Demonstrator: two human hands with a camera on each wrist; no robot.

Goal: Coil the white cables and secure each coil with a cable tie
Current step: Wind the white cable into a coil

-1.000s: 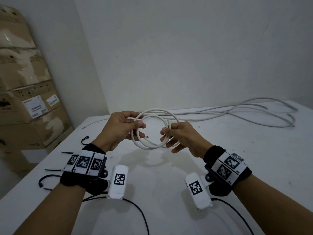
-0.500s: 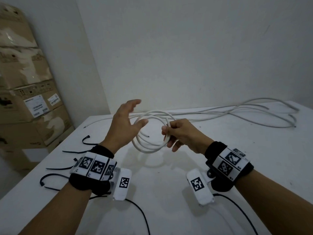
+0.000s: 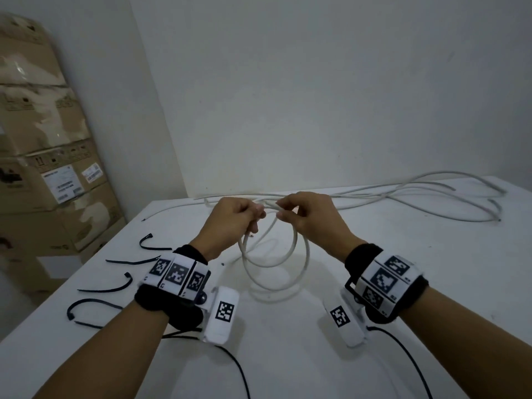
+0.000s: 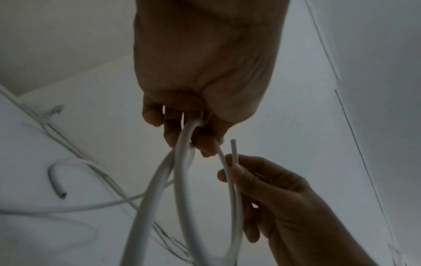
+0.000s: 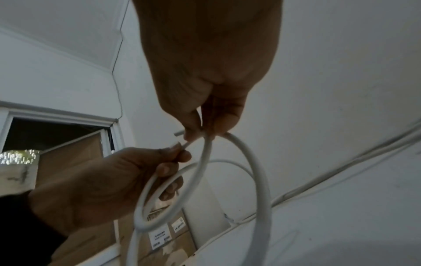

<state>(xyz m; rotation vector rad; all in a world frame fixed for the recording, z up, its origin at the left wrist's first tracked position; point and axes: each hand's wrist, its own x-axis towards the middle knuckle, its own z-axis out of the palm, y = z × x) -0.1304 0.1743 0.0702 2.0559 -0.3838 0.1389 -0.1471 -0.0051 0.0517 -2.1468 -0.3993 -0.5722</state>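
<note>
- The boxes [image 3: 51, 168] beyond the table's left edge bore white labels, their print too small to read.
- The left hand [image 3: 230, 223] gripped the top of the cable coil [image 3: 276, 254], fingers curled round it.
- The right hand [image 3: 308, 214] pinched the coil's free end, loops hanging above the table [image 3: 403, 269].
- Black cable ties [image 3: 109, 289] lay near the left edge.

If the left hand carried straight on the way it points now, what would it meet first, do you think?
Probably the right hand: the left hand points toward it across the top of the cable coil both grip, though depth is unclear.
</note>
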